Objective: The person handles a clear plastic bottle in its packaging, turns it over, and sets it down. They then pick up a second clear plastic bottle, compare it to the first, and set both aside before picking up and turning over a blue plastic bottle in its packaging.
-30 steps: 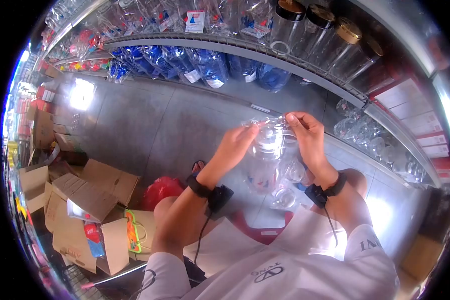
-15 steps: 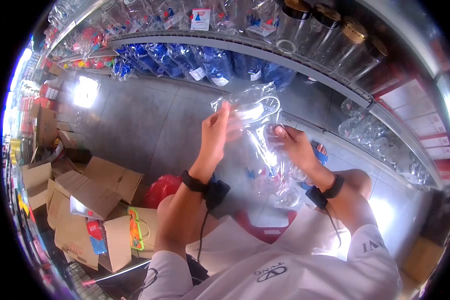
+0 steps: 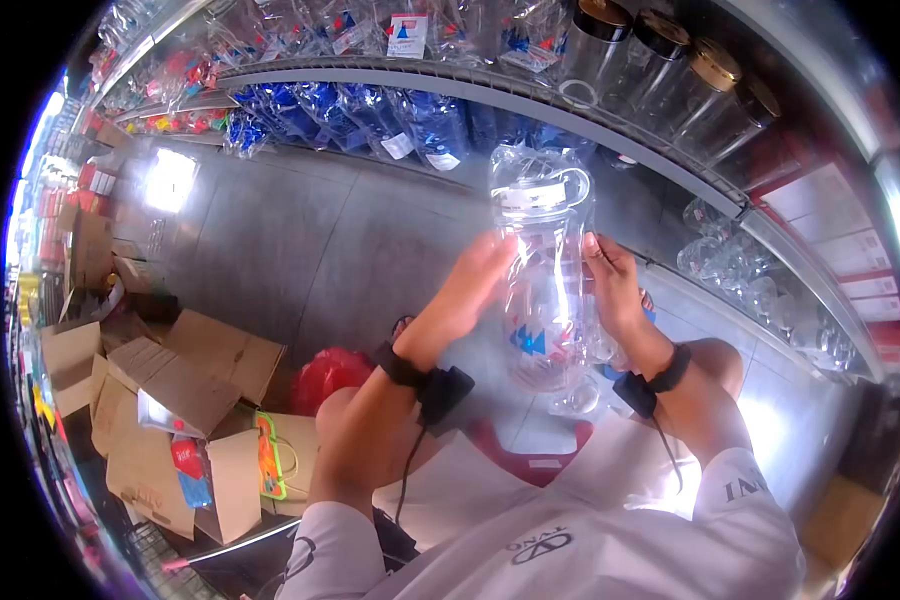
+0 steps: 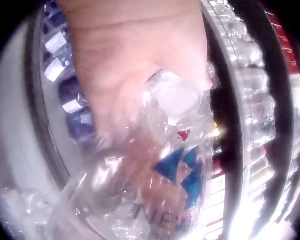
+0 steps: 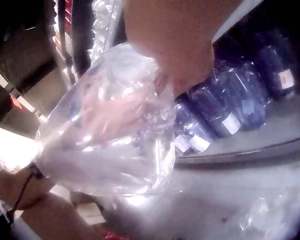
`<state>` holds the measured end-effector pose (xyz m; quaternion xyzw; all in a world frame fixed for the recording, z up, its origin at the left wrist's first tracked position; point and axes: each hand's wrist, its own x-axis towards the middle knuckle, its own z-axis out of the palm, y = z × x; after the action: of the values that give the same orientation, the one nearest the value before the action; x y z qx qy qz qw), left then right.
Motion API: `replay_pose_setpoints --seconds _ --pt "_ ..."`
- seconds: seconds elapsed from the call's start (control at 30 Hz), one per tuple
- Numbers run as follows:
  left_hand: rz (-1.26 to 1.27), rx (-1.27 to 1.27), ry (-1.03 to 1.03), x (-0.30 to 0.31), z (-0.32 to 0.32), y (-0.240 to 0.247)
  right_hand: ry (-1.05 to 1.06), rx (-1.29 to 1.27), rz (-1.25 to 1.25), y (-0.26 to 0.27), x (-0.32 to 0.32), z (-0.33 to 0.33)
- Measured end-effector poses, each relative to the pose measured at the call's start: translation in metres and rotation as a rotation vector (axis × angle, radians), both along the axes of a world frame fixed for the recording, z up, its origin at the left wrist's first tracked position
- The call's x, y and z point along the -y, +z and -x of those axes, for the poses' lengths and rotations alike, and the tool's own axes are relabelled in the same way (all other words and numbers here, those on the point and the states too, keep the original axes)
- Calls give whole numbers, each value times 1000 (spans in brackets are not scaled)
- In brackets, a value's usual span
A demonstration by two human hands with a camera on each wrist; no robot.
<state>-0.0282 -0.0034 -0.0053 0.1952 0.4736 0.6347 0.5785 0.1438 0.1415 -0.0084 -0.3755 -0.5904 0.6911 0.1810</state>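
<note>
A clear bottle (image 3: pixel 542 290) with a pale lid and a loop stands upright in the air inside a transparent plastic bag (image 3: pixel 542 160); blue and red triangles mark its lower front. My left hand (image 3: pixel 467 290) holds its left side, slightly blurred, and in the left wrist view the left hand (image 4: pixel 135 60) lies against the wrapped bottle (image 4: pixel 177 175). On the other side my right hand (image 3: pixel 615 290) grips the bagged bottle near mid-height with thumb and fingers. In the right wrist view, crinkled bag (image 5: pixel 115 160) hangs below the right hand (image 5: pixel 172 40), whose fingertips are partly hidden.
Shelves beyond hold blue wrapped items (image 3: pixel 430 125) and jars with dark and gold lids (image 3: pixel 715 65). Clear wrapped items (image 3: pixel 725 255) line the right lower shelf. Open cardboard boxes (image 3: pixel 160 470) and a red bag (image 3: pixel 330 378) sit at the left.
The bagged bottle has swung from tilted to upright, its lid now farther from my body. My left hand has come down and right to its side; my right hand has shifted slightly right.
</note>
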Motion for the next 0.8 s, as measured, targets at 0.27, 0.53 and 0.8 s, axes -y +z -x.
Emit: replay_pose_setpoints --seconds 0.27,0.53,0.8 --pt "-36 -289 -9 -1 -2 11 68 -44 -460 -14 8 7" --pt "49 -588 298 -13 -30 -18 46 -126 123 -2 16 4" --pt "-29 -503 196 -7 -46 0 -172 -190 -15 -9 10 -2"
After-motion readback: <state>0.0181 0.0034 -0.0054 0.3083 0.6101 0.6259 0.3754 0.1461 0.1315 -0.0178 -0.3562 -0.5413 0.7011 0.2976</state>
